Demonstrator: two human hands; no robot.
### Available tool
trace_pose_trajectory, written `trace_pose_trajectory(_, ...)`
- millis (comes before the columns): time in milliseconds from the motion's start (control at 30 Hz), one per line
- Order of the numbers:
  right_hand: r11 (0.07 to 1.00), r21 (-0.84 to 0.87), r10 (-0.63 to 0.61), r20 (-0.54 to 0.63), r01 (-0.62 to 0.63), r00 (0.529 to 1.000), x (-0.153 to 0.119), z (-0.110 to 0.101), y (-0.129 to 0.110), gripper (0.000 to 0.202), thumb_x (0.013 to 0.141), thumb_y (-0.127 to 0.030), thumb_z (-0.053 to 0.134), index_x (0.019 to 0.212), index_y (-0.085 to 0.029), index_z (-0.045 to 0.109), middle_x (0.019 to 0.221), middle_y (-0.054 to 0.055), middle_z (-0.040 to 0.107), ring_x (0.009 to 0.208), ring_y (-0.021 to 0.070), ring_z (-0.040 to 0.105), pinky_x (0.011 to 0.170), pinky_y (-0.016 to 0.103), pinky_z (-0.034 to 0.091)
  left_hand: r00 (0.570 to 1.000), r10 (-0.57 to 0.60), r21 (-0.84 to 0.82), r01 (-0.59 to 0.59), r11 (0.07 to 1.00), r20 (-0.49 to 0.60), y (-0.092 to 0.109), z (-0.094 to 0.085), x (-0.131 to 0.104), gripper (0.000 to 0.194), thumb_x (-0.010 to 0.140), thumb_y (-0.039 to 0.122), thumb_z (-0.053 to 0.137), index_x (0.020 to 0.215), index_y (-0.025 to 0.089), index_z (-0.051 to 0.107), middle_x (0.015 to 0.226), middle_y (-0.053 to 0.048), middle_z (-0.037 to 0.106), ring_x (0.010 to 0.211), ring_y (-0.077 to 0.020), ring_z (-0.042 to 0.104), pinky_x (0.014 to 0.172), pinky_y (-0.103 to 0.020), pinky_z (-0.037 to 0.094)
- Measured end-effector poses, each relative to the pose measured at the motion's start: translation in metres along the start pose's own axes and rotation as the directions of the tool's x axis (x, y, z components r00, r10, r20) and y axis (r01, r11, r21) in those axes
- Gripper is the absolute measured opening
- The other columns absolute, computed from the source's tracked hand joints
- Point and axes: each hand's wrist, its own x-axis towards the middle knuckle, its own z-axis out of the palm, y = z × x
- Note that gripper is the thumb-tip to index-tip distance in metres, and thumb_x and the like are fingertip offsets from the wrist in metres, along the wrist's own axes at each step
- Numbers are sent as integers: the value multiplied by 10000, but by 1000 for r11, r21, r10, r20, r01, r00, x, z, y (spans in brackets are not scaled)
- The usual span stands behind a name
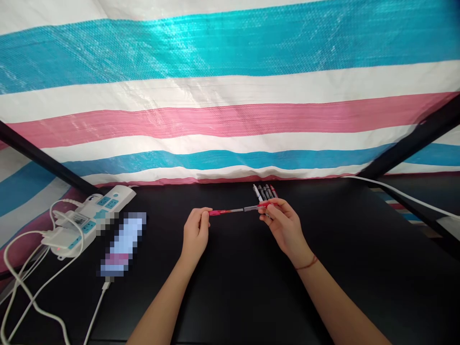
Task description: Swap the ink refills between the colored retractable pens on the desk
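Red pen [235, 210] sits in two lined-up pieces, held nearly level over the black desk [230, 287], just in front of the row of pens [266, 192] on the person's side. Both hands are clamped on it and stand apart from each other: the left hand [196, 230] pinches a red end piece [217, 212], from which a slim pale tube [236, 210] runs toward the other part, and the right hand [283, 225] grips the red part of a dark, see-through barrel [250, 208]. The tube's tip meets the barrel's near end, though whether it is inside is too small to tell. A thin reddish bracelet [308, 265] circles the right wrist. The row of pens holds a white one at its left, dark ones in the middle and a red one at its right. Well to the left of that row lies a white power strip [122, 195] with chargers and white cords [46, 314] plugged in; a pixelated phone [124, 244], cable attached, lies left of the row and nearer the person. A white cable [406, 190] curves away to the row's right, and a striped sheet [230, 52] hangs behind it.
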Motion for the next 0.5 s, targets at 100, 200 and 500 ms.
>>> trace_pose_trajectory(100,1000,-25,-3,26,4,1000,-1,1,0,192,689,-319,728,809,-241,601,834,11,689,718,146,640,616,280,531,1000,21,22,-21,1000,12,0,0,0,252,905,288,411,909,194,646,740,-15,567,605,-131,519,614,-248,422)
trace_pose_trajectory(200,999,-54,0,67,4,998,-3,1,2,197,695,-324,733,826,-236,614,869,23,700,750,154,649,641,288,542,999,39,24,-39,999,28,1,1,0,248,900,279,423,907,197,658,754,-20,586,601,-130,529,610,-246,433)
trace_pose_trajectory(500,981,-189,-2,175,35,985,-7,3,7,228,710,-362,726,853,-215,627,967,61,713,812,191,672,662,317,559,984,150,60,-156,986,91,-7,3,-2,223,899,261,465,1001,204,655,916,-46,629,711,-133,601,686,-264,495)
